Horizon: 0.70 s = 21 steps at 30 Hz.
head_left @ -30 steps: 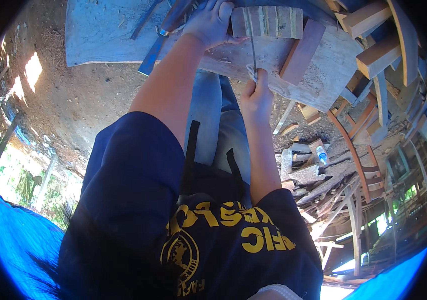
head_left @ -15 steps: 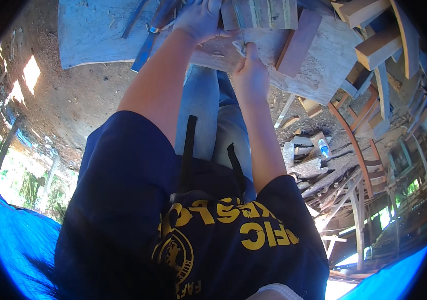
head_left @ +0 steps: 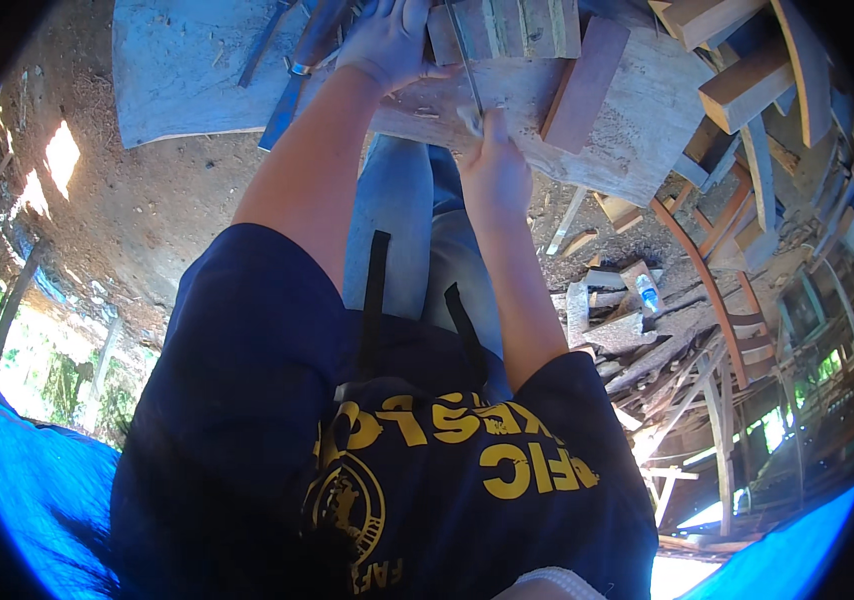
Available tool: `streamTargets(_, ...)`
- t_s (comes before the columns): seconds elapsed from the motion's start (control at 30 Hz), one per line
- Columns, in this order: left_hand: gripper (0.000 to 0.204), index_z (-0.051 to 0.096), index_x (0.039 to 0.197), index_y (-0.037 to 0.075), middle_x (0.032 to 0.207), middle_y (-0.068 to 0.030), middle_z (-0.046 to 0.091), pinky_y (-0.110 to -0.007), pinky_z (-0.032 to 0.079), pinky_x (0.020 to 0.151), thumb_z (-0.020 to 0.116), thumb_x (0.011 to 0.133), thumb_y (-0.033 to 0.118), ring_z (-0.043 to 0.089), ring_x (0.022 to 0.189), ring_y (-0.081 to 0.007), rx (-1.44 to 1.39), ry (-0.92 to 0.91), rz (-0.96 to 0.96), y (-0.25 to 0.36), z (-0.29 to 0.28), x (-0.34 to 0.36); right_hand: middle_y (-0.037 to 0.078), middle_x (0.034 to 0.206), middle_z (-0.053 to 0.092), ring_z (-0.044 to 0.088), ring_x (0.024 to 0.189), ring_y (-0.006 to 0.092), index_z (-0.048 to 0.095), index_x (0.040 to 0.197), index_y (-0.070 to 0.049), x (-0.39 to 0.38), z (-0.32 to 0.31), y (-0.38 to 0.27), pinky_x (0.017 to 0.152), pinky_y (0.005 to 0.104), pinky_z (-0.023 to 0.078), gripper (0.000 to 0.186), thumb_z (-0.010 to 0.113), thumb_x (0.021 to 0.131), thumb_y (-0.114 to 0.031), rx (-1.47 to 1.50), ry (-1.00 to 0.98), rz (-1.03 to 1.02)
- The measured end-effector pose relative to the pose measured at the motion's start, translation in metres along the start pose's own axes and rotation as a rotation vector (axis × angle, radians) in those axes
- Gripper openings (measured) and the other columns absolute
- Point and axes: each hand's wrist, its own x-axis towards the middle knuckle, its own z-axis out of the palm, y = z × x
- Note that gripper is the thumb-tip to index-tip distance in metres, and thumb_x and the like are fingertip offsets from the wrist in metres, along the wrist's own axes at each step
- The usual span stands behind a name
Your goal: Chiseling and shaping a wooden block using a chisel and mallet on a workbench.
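Sawdust-strewn dirt floor surrounds the counter (head_left: pixel 637 140) at the top of the frame, where the left hand (head_left: pixel 392 40) presses flat on a wooden block (head_left: pixel 517 25) while the right hand (head_left: pixel 492 150) grips a thin blade (head_left: pixel 465 60).

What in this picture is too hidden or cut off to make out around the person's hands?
- Left hand: fingertips cut off by the head view's top edge, so its grip on the wooden block is unclear.
- Right hand: seen from the back; the palm hides how it holds the thin blade.
- Blue-handled tool: its head runs under the left hand.
- Small bottle among the scrap wood: too small to tell its contents.
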Motion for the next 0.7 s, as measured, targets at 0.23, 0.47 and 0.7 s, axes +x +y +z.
streamTargets(0.23,0.084,0.035,0.13,-0.004,0.138,-0.023,0.036,-0.044,0.027,0.113,0.078,0.065,0.027,0.029,0.135,-0.0406,-0.222,-0.12,-0.07,0.013,-0.027,0.005,0.022,0.08,0.065,0.065,0.075,0.043,0.046,0.113,-0.014,0.015,-0.004,-0.009,0.065,0.0535,0.052,0.024,0.051,0.089,-0.012,-0.011,-0.017,0.035)
streamTargets(0.47,0.068,0.038,0.126,-0.002,0.138,-0.0218,0.037,-0.045,0.029,0.111,0.069,0.07,0.02,0.03,0.135,-0.0394,-0.158,-0.071,-0.054,0.001,0.004,-0.001,0.023,0.085,0.064,0.065,0.078,0.0429,0.046,0.112,-0.012,-0.029,0.011,0.007,0.067,0.0529,0.052,0.024,0.051,0.089,-0.012,0.04,-0.082,0.153)
streamTargets(0.7,0.071,0.035,0.132,0.0,0.139,-0.0208,0.036,-0.044,0.028,0.112,0.066,0.072,0.02,0.029,0.136,-0.0372,-0.244,-0.096,-0.096,0.01,-0.022,0.006,0.021,0.088,0.064,0.065,0.084,0.0427,0.044,0.117,-0.012,0.019,-0.012,-0.026,0.07,0.0535,0.051,0.032,0.055,0.087,-0.01,0.039,-0.05,0.112)
